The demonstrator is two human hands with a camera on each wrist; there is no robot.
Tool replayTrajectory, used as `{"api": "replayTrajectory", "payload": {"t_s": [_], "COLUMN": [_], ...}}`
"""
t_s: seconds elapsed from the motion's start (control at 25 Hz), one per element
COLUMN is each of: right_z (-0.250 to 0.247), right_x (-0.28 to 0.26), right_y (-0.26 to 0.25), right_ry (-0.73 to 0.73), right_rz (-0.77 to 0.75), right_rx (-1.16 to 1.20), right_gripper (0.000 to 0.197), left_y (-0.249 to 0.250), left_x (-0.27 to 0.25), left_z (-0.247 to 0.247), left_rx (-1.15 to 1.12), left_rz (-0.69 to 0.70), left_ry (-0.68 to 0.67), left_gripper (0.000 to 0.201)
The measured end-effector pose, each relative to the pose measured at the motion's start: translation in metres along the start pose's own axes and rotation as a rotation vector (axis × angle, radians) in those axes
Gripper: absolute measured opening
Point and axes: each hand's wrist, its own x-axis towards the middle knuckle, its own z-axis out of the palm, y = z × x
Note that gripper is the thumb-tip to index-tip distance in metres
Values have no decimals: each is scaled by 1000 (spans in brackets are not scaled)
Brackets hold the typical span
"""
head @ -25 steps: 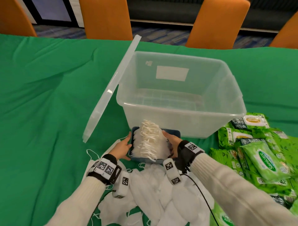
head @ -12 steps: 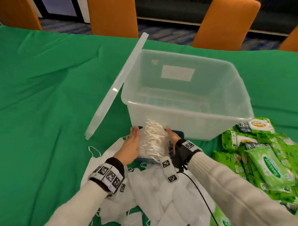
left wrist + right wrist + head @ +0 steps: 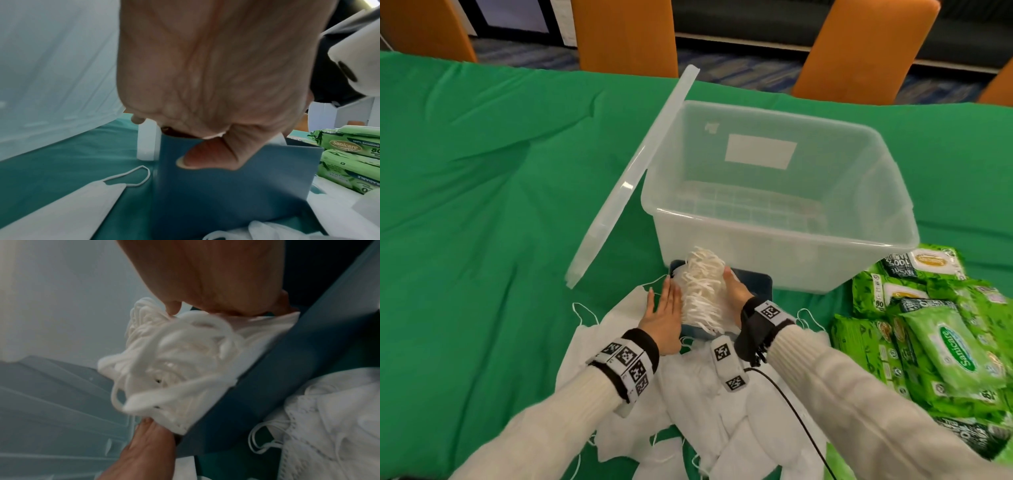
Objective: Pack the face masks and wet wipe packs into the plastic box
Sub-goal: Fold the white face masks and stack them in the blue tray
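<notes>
A thick stack of white face masks stands on edge in a dark blue carton, right in front of the clear plastic box. My left hand presses flat against the stack's left side with straight fingers, and its thumb lies on the carton. My right hand holds the right side, thumb on top, fingers hidden inside the carton. In the right wrist view the ear loops bulge between both hands. The box holds nothing that I can see.
The box's clear lid leans on its left wall. Loose white masks lie under my forearms. Several green wet wipe packs are heaped at the right. Green cloth covers the table; orange chairs stand behind it.
My left hand moved from the carton's edge up to lie flat against the stack. The stack is squeezed narrower between both hands.
</notes>
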Motion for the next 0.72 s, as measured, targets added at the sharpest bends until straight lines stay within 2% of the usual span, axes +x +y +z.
{"api": "replayTrajectory", "payload": {"t_s": [0.04,0.12,0.16,0.2,0.28,0.36,0.44,0.48,0.52,0.6,0.72], "right_z": [-3,0,-2,-6,-15,-36,-63,-78,-90,-109,-121], "right_x": [19,31,30,10,-67,-116,-157,-177,-185,-193,-183], "right_y": [5,11,9,1,-20,-17,2,15,34,75,134], "right_ry": [-12,1,-2,-2,30,24,10,25,45,87,129], "right_rz": [-16,-24,-39,-40,-88,-204,-386,-464,-518,-522,-372], "right_rx": [33,46,83,114,122,162,206,181,136,0,-283], "right_gripper": [119,147,149,137,98,59,33,25,21,20,23], "left_y": [0,2,1,0,-7,-22,-38,-42,-43,-37,-17], "left_x": [0,-1,-2,-5,-18,-38,-56,-62,-65,-58,-40], "left_z": [0,-2,-3,-4,-5,5,29,43,60,90,117], "left_rx": [6,-11,-33,-69,-259,-558,-825,-919,-1004,-1133,-1185], "left_rz": [10,20,26,33,65,72,0,-50,-89,-163,-275], "left_ry": [-8,-8,3,22,91,249,455,501,497,369,206], "left_gripper": [86,86,86,87,88,83,68,56,43,23,14]}}
